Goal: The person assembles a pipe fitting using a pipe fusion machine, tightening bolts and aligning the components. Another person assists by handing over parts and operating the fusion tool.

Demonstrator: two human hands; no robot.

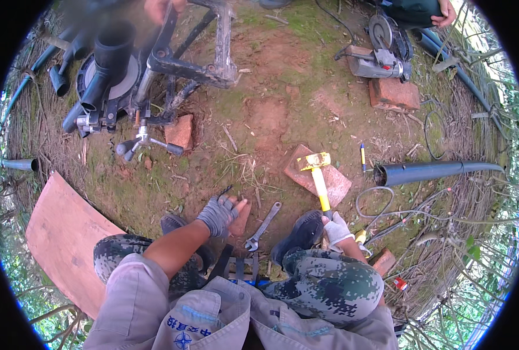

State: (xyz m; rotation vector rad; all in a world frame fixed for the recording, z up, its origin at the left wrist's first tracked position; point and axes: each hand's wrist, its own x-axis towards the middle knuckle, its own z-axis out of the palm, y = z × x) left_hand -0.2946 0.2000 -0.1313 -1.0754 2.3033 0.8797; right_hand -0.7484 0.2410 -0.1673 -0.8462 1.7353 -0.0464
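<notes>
My right hand (337, 230), in a pale work glove, grips the dark lower end of a yellow-handled hammer (320, 188). The worn yellow hammer head is over a flat reddish brick (335, 183); whether they touch I cannot tell. My left hand (219, 215), in a grey glove with bare fingertips, is closed low over the ground. A short dark ridged rod (225, 191) sticks out beyond its fingers; the rest is hidden. Beside that hand lies a piece of brick (241, 220). An adjustable wrench (263, 227) lies between my shoes.
A pipe-clamping machine (172, 67) with dark pipes stands far left, a person's blurred hand (165, 8) at its top. Far right are a power tool (382, 63) and a brick (394, 95). A black pipe (423, 172), cables and a marker (362, 157) lie right; a board (67, 233) left.
</notes>
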